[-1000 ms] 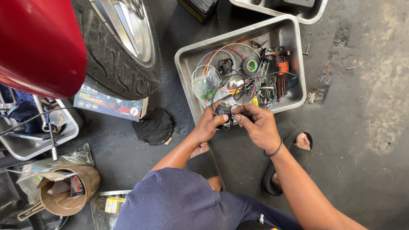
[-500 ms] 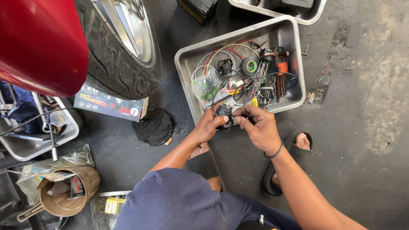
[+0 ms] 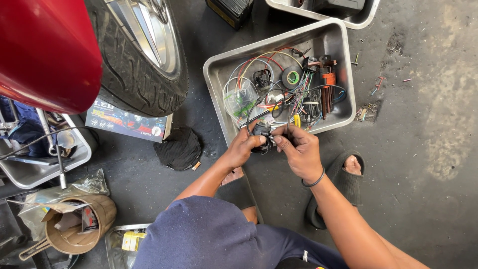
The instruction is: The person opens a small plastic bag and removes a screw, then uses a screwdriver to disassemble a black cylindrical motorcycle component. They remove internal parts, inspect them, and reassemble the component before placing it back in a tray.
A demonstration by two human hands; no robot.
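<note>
Head view: we're crouched on a grey concrete floor (image 3: 438,149), both hands working at the near rim of a steel tray (image 3: 219,74). Our left hand (image 3: 242,148) is closed around a small black lamp (image 3: 261,132), holding it just at the tray's front edge, fingers wrapped round its body. Our right hand (image 3: 301,152) is touching the lamp's right side, thumb and fingertips pinched on something small there; we can't tell exactly what, likely a wire end, since a black cable (image 3: 251,107) loops up from the lamp into the tray. A dark band sits on the right wrist. Tray contents: a tangle of coloured wires (image 3: 259,62), a tape roll (image 3: 292,77) with green core, an orange-handled tool (image 3: 327,82), a clear bag (image 3: 238,99), a few black connectors. A second tray (image 3: 358,17) sits just beyond the first, top edge of the view. Left of the tray: a tyre (image 3: 144,65) with a bright rim, a red body panel (image 3: 45,50) above it. A printed box (image 3: 127,124) lies against the tyre, a black cloth (image 3: 179,149) near it. Far left: another metal tray (image 3: 30,169) holding tools, a brown paper cup (image 3: 84,224) with scraps, crumpled plastic beside it. Our right foot in a dark sandal (image 3: 343,182) is planted just right of the right forearm. Wire offcuts (image 3: 378,84) are scattered on the floor right of the tray.
</note>
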